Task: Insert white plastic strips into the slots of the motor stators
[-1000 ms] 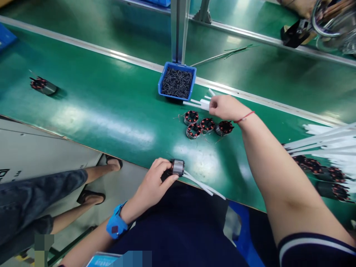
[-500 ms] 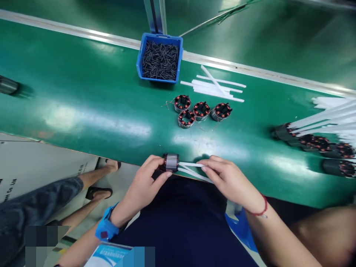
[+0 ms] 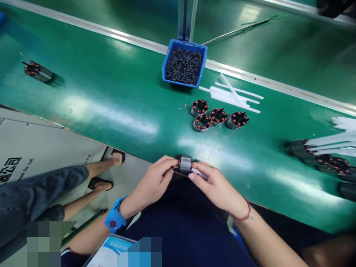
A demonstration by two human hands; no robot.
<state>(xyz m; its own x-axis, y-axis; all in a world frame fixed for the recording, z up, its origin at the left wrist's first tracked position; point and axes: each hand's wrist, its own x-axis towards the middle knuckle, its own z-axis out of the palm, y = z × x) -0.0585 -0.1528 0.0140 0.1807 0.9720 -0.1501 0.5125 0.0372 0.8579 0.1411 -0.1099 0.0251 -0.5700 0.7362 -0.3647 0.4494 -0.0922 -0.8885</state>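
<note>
Near the table's front edge, a motor stator (image 3: 185,164) with a grey metal body and copper windings lies on its side between my hands. My left hand (image 3: 155,181) pinches its left end between thumb and fingers. At its right end, my right hand (image 3: 214,185) is closed around white strips (image 3: 199,173) that stick out of the stator. Those fingertips are right up against the stator, and most of the strips' length is hidden by the hand. Beyond my hands stand several more wound stators (image 3: 218,116) with loose copper wire ends.
A blue bin (image 3: 179,84) of short black tubes stands at the back, beside loose white strips (image 3: 230,92). Stators with white strips (image 3: 304,148) lie at the right; a single stator (image 3: 39,72) lies far left. A person's legs (image 3: 69,178) show at the left.
My right hand has slid left along the white strips, up to the stator's end. My left hand still holds the stator. The whole view has shifted, showing more of the left side.
</note>
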